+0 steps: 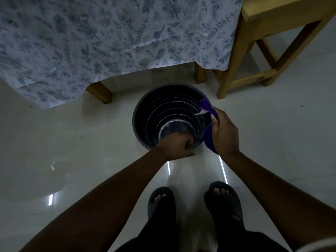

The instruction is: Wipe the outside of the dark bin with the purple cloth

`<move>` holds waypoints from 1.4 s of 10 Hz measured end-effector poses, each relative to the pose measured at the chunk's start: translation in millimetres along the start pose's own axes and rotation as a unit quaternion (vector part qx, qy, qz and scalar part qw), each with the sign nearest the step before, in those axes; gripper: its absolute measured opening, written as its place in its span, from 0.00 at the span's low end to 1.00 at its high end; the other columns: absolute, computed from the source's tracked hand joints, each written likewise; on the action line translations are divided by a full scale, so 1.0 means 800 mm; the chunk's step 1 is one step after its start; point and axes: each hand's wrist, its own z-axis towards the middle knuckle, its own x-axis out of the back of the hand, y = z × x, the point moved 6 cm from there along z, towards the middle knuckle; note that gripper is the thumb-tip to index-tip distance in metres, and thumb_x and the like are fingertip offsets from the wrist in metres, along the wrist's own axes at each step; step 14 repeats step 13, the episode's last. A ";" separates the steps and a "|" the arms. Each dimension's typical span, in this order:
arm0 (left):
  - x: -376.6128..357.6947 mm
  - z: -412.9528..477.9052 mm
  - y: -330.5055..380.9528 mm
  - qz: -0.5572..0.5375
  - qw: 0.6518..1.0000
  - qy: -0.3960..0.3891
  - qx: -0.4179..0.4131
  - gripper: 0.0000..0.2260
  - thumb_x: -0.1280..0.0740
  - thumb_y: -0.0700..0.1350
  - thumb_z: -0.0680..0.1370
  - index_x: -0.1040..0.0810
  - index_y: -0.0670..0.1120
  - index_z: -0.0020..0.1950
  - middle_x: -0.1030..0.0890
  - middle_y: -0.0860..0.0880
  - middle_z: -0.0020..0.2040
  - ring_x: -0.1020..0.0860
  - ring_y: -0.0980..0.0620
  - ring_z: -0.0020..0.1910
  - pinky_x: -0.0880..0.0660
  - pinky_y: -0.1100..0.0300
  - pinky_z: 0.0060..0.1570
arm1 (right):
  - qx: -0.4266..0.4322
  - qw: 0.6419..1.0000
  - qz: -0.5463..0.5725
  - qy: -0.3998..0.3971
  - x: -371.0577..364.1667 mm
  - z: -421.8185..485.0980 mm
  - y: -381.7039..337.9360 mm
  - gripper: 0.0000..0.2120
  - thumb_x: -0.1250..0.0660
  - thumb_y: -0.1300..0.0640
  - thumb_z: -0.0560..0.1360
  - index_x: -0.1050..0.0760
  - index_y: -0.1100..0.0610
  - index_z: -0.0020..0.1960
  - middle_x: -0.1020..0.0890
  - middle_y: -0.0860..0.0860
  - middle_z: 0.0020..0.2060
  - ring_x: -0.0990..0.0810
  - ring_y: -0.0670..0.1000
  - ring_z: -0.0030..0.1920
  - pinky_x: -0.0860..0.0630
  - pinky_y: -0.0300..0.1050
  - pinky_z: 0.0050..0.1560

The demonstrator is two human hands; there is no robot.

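Gripping the near rim, the fingers of my left hand (179, 147) curl closed over the edge of the dark, round, ribbed plastic bin (145, 113) to steady it, I judge, against the push of wiping. My right hand (224, 131) is closed around the bunched purple cloth (207, 140), pressing it to the bin's right rim and outer wall, one corner poking up above my knuckles. The bin stands upright on the pale glossy tiled floor (91, 142), just in front of my dark sandals (223, 200). Beyond it hangs a blue-leafed white tablecloth (109, 37), with a light wooden chair (269, 33) at right. The room is dim.
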 end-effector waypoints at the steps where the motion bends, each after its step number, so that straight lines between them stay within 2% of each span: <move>1: 0.017 0.007 0.007 -0.012 0.999 0.034 0.013 0.13 0.31 0.54 0.74 0.21 0.46 0.52 0.17 0.49 0.48 0.21 0.52 0.45 0.26 0.59 0.46 | -0.003 1.000 0.016 0.012 0.013 0.007 -0.002 0.18 0.44 0.53 0.82 0.31 0.53 0.70 0.19 0.52 0.59 0.20 0.52 0.57 0.25 0.42 0.54; 2: 0.057 0.022 0.015 0.006 0.994 0.105 0.006 0.12 0.33 0.52 0.76 0.21 0.47 0.54 0.16 0.48 0.50 0.19 0.49 0.49 0.23 0.56 0.49 | 0.002 0.999 0.022 0.029 0.029 0.021 -0.012 0.17 0.44 0.53 0.82 0.29 0.53 0.69 0.18 0.52 0.57 0.20 0.53 0.55 0.27 0.40 0.51; 3: 0.104 0.039 0.031 0.011 0.989 0.147 -0.007 0.10 0.34 0.51 0.77 0.22 0.47 0.54 0.16 0.47 0.50 0.19 0.47 0.49 0.23 0.55 0.48 | 0.009 0.998 0.027 0.054 0.048 0.041 -0.025 0.17 0.43 0.53 0.81 0.29 0.53 0.68 0.18 0.53 0.56 0.20 0.53 0.55 0.27 0.42 0.50; 4: 0.150 0.055 0.055 0.014 0.982 0.185 -0.025 0.11 0.35 0.51 0.77 0.22 0.47 0.56 0.16 0.47 0.52 0.19 0.48 0.51 0.23 0.56 0.49 | 0.019 0.995 0.030 0.092 0.077 0.063 -0.042 0.17 0.44 0.52 0.82 0.29 0.52 0.69 0.18 0.52 0.57 0.20 0.53 0.55 0.29 0.41 0.49; 5: 0.186 0.069 0.074 -0.002 0.978 0.207 -0.016 0.11 0.36 0.50 0.79 0.22 0.47 0.58 0.17 0.48 0.54 0.20 0.50 0.52 0.26 0.61 0.49 | 0.027 0.991 0.034 0.127 0.110 0.087 -0.055 0.17 0.44 0.52 0.82 0.30 0.53 0.69 0.18 0.53 0.57 0.20 0.53 0.55 0.28 0.42 0.49; 6: 0.217 0.086 0.095 -0.021 0.969 0.243 -0.040 0.09 0.35 0.47 0.79 0.20 0.46 0.55 0.17 0.47 0.50 0.20 0.51 0.48 0.24 0.59 0.50 | 0.028 0.983 0.043 0.175 0.149 0.124 -0.065 0.18 0.44 0.53 0.82 0.30 0.53 0.70 0.19 0.54 0.58 0.21 0.53 0.57 0.25 0.46 0.52; 7: 0.245 0.107 0.120 -0.030 0.966 0.254 -0.043 0.08 0.35 0.46 0.79 0.20 0.45 0.55 0.17 0.46 0.50 0.20 0.50 0.49 0.25 0.60 0.48 | 0.055 0.965 0.047 0.253 0.196 0.171 -0.085 0.18 0.44 0.55 0.81 0.30 0.57 0.69 0.19 0.55 0.58 0.21 0.54 0.57 0.24 0.48 0.53; 8: 0.270 0.128 0.139 -0.050 0.959 0.271 -0.064 0.09 0.35 0.46 0.79 0.21 0.45 0.56 0.17 0.46 0.53 0.21 0.51 0.53 0.26 0.61 0.51 | 0.077 0.948 0.029 0.307 0.235 0.228 -0.109 0.19 0.43 0.55 0.81 0.32 0.57 0.71 0.22 0.54 0.64 0.24 0.52 0.62 0.26 0.46 0.60; 9: 0.295 0.147 0.146 -0.050 0.947 0.304 -0.086 0.10 0.35 0.46 0.79 0.20 0.44 0.55 0.17 0.45 0.52 0.20 0.49 0.52 0.25 0.60 0.51 | 0.086 0.954 -0.094 0.271 0.237 0.295 -0.115 0.19 0.42 0.58 0.80 0.34 0.58 0.71 0.26 0.57 0.66 0.28 0.56 0.67 0.30 0.54 0.66; 10: 0.317 0.173 0.142 -0.046 0.942 0.322 -0.088 0.09 0.34 0.45 0.79 0.20 0.43 0.55 0.16 0.46 0.52 0.20 0.52 0.52 0.32 0.70 0.46 | 0.042 0.971 -0.229 0.043 0.183 0.352 -0.090 0.23 0.47 0.53 0.82 0.42 0.59 0.75 0.39 0.57 0.76 0.46 0.56 0.77 0.51 0.61 0.75; 11: 0.328 0.200 0.136 -0.039 0.943 0.318 -0.091 0.08 0.35 0.45 0.79 0.20 0.43 0.54 0.16 0.47 0.51 0.20 0.51 0.51 0.32 0.70 0.45 | 0.045 0.953 -0.300 -0.015 0.160 0.370 -0.069 0.26 0.51 0.48 0.82 0.45 0.58 0.78 0.46 0.55 0.78 0.52 0.54 0.78 0.58 0.60 0.74; 12: 0.350 0.214 0.131 -0.051 0.947 0.307 -0.080 0.09 0.36 0.46 0.79 0.20 0.44 0.54 0.16 0.47 0.52 0.20 0.51 0.52 0.27 0.63 0.50 | 0.089 0.966 -0.242 0.017 0.172 0.366 -0.082 0.25 0.47 0.52 0.81 0.42 0.59 0.76 0.37 0.56 0.76 0.44 0.56 0.77 0.49 0.60 0.74; 13: 0.376 0.211 0.142 -0.046 0.945 0.312 -0.091 0.09 0.35 0.44 0.79 0.20 0.43 0.55 0.16 0.46 0.52 0.20 0.49 0.52 0.24 0.58 0.52 | 0.161 0.965 -0.188 0.085 0.192 0.339 -0.114 0.13 0.43 0.58 0.78 0.25 0.60 0.57 0.21 0.58 0.53 0.22 0.57 0.54 0.25 0.55 0.54; 14: 0.376 0.211 0.142 -0.046 0.945 0.312 -0.091 0.09 0.35 0.44 0.79 0.20 0.43 0.55 0.16 0.46 0.52 0.20 0.49 0.52 0.24 0.58 0.52 | 0.161 0.965 -0.188 0.085 0.192 0.339 -0.114 0.13 0.43 0.58 0.78 0.25 0.60 0.57 0.21 0.58 0.53 0.22 0.57 0.54 0.25 0.55 0.54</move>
